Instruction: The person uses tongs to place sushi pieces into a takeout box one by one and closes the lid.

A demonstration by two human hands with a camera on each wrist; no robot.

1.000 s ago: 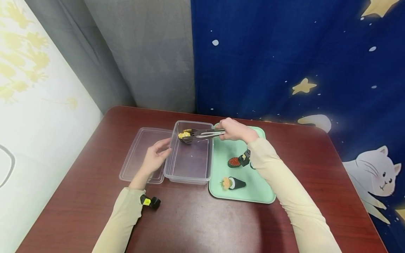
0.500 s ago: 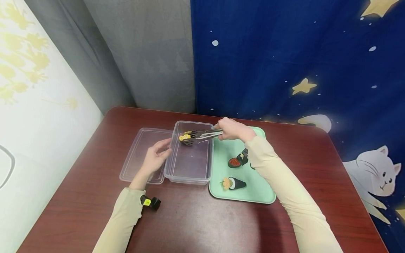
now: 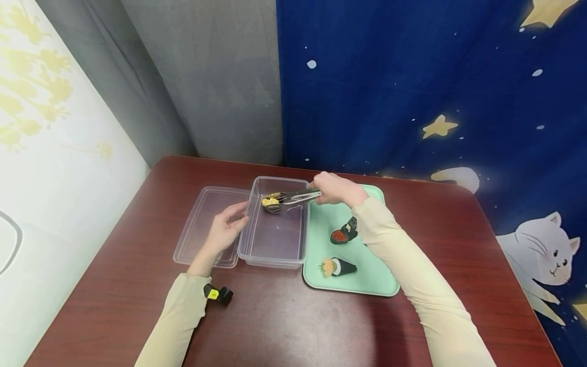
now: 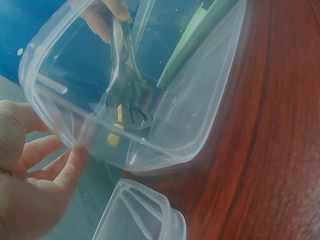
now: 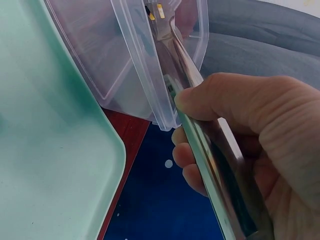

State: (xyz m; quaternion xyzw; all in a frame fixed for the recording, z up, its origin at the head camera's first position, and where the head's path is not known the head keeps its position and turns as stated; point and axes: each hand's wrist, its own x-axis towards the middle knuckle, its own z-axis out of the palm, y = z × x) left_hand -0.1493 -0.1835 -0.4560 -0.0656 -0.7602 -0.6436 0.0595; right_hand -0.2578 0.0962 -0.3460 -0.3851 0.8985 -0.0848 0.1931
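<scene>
**Tongs carry a yellow piece into the clear box**

The person's right hand [image 3: 337, 187] curls its grip round the handles of the slotted metal tongs [image 3: 293, 197], squeezing them together on a small yellow toy food piece [image 3: 269, 202]. That piece hangs at the tong tips, inside the far end of the clear rectangular plastic container [image 3: 275, 257], above its floor. To do this well, the squeeze should likely stay even until the tips are low over the floor, and the tips should keep off the container's far wall. The left hand [image 3: 223, 230] rests relaxed fingers [image 4: 75, 160] against the container's left wall, steadying it.

Beyond that hand lies the clear plastic lid [image 3: 197, 224]. On the tong-handle side sits the mint-green tray [image 3: 371, 278], bearing a red-topped sushi piece [image 3: 340, 236] and a cone-shaped hand roll [image 3: 337, 266]. All rest on the dark red surface [image 3: 284, 326]; nothing blocks the tongs.
</scene>
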